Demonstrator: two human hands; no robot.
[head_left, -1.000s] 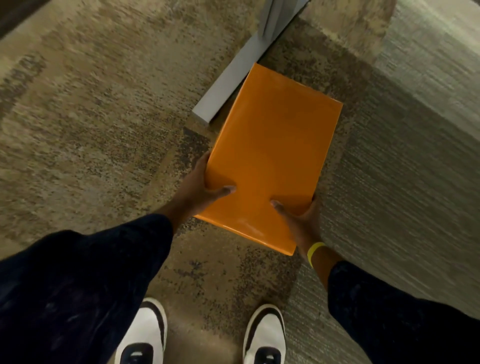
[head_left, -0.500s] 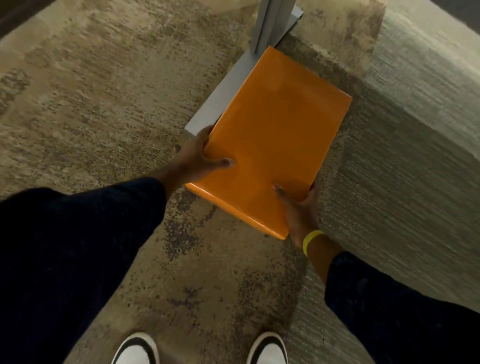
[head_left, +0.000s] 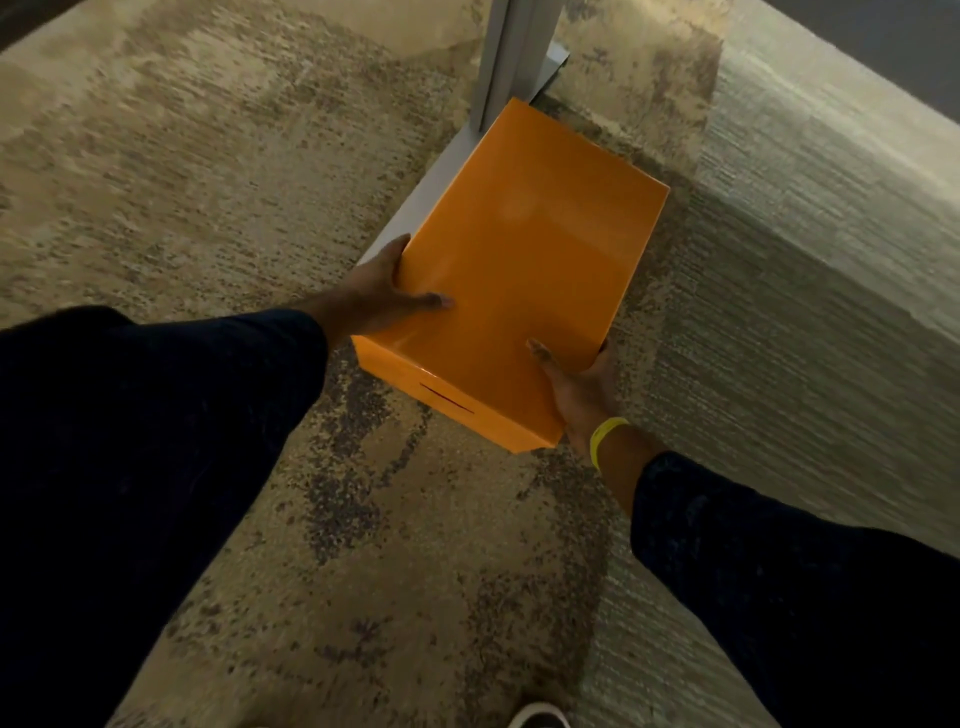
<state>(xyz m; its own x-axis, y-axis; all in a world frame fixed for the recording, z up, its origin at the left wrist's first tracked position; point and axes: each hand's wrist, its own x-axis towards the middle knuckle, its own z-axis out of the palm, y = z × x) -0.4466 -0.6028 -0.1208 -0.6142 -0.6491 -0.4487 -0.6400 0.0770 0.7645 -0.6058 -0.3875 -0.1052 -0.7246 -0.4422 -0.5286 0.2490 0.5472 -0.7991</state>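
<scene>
An orange box (head_left: 524, 260) with a glossy lid is held out in front of me above the carpet. My left hand (head_left: 382, 291) grips its near left corner, thumb lying across the lid and fingers under the side. At the near right corner my right hand (head_left: 576, 387) holds it the same way, thumb on top; a yellow band circles that wrist. A dark slot shows on the box's near side. Both arms wear dark sleeves.
A grey metal foot (head_left: 441, 171) with an upright post (head_left: 514, 57) stands on the mottled carpet (head_left: 208, 182) just beyond and under the box. A lighter ribbed carpet strip (head_left: 789, 291) runs along the right. One white shoe tip (head_left: 537, 717) shows at the bottom edge.
The box has moved forward, away from my body and closer to the grey post. My shoes have slipped almost out of view at the bottom. Both hands keep the same hold.
</scene>
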